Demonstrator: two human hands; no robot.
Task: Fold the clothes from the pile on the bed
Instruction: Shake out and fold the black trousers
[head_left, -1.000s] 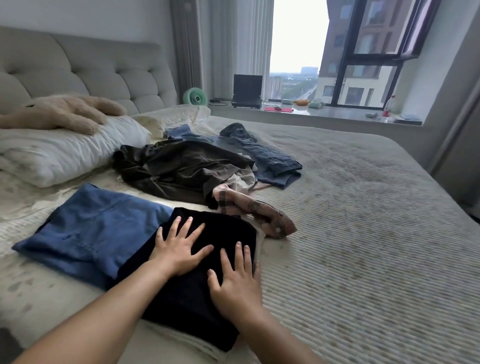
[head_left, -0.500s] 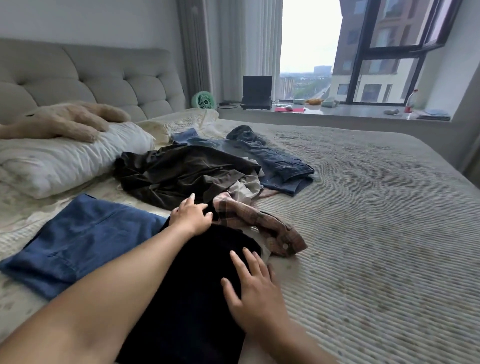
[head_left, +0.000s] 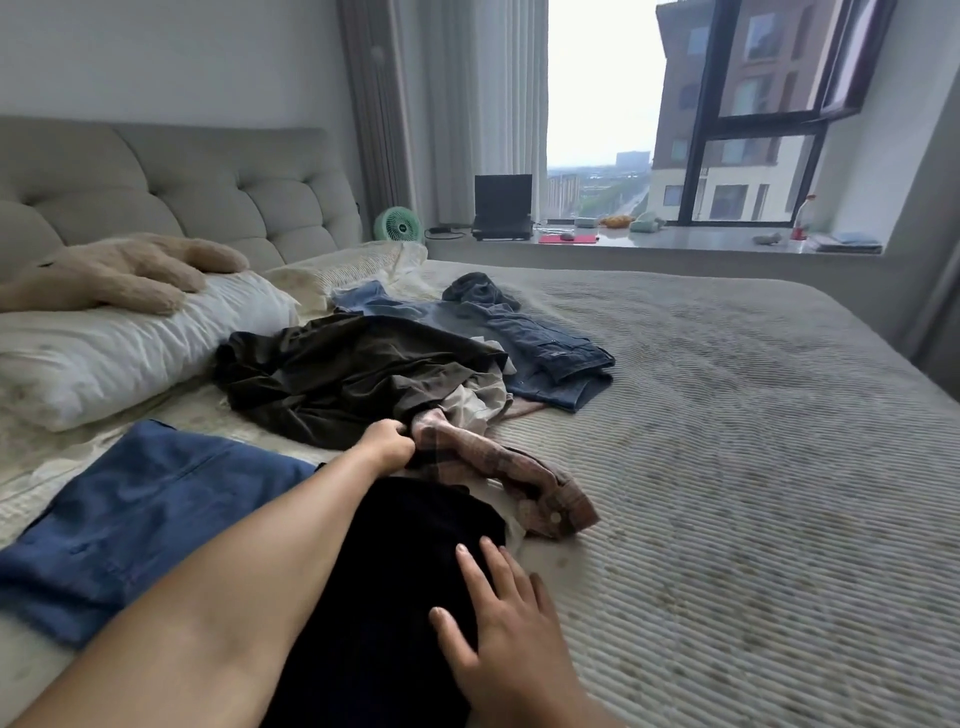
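A folded black garment lies on the bed in front of me, beside a folded blue garment on its left. My right hand rests flat on the black garment with straight fingers. My left hand reaches forward and grips the near end of a pink plaid shirt. Behind it lies the pile: a dark brown garment, a beige piece and denim jeans.
A white pillow with a beige plush toy lies at the left by the padded headboard. The grey ribbed bedspread stretches to the right. A windowsill holds a laptop, a small green fan and oddments.
My left hand left the black garment, reached forward and closed on the plaid shirt. My right hand stayed on the black garment. The view tilted up slightly.
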